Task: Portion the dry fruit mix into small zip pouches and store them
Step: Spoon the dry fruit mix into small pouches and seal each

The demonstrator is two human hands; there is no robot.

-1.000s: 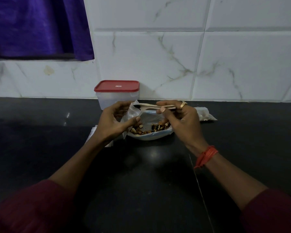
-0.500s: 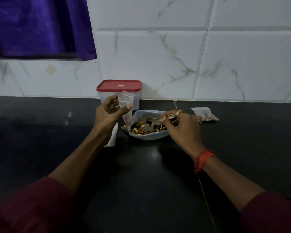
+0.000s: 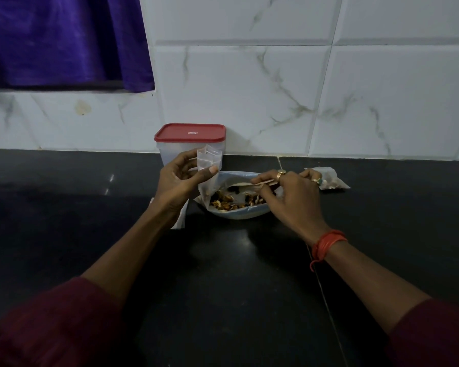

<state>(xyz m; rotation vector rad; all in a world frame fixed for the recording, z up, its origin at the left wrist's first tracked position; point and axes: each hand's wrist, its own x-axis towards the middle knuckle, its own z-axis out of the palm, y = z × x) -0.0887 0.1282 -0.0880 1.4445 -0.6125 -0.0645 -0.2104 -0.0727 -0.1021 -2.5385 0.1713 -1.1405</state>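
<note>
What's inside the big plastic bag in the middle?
Mixed nuts and dried fruit lie at the bottom of the bag, and the right hand holds a pale spoon just above them. The hand covers the bag's right side, so what lies there is hidden.

There is one red-lidded container [image 3: 190, 144], one open bag of dry fruit mix [image 3: 239, 214] and one spoon [image 3: 243, 184]. Two small zip pouches show singly: one empty pouch [image 3: 208, 160] and one filled pouch [image 3: 329, 179]. The flat stack of pouches [image 3: 183, 219] cannot be counted.
</note>
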